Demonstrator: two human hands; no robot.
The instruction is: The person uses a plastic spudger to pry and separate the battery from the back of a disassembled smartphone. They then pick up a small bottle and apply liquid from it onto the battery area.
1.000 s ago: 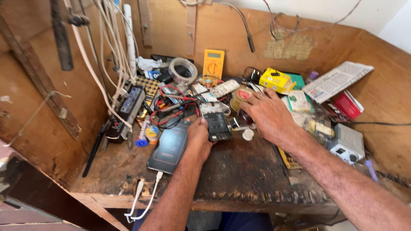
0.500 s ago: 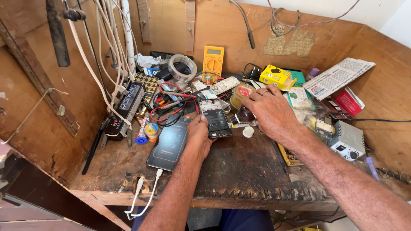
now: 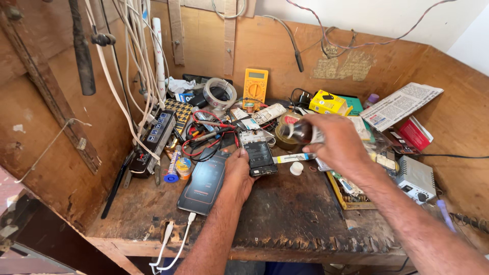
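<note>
1. In the head view, the left hand (image 3: 238, 170) lay on the wooden workbench (image 3: 285, 214), its fingers closed lightly on the edge of an opened phone (image 3: 260, 157) and pinning it flat; the phone's back was off and its dark inner parts faced up.
2. The right hand (image 3: 333, 140) hovered above and just right of that phone, gripping a small brown bottle (image 3: 301, 132) tilted with its neck towards the phone.
3. A small white cap (image 3: 296, 168) lay on the bench just right of the phone, so the bottle looked already uncapped.
4. Whether any liquid had reached the phone could not be told; judging by the tilt, the pouring or dabbing seemed only about to start, with cleaning and closing up left to do.
5. A second phone with a dark screen (image 3: 204, 182) lay just left of the left hand, with a white cable (image 3: 173, 244) at its lower end.
6. A yellow multimeter (image 3: 255, 87) and a roll of tape (image 3: 219, 94) stood further back among loose wires.
</note>
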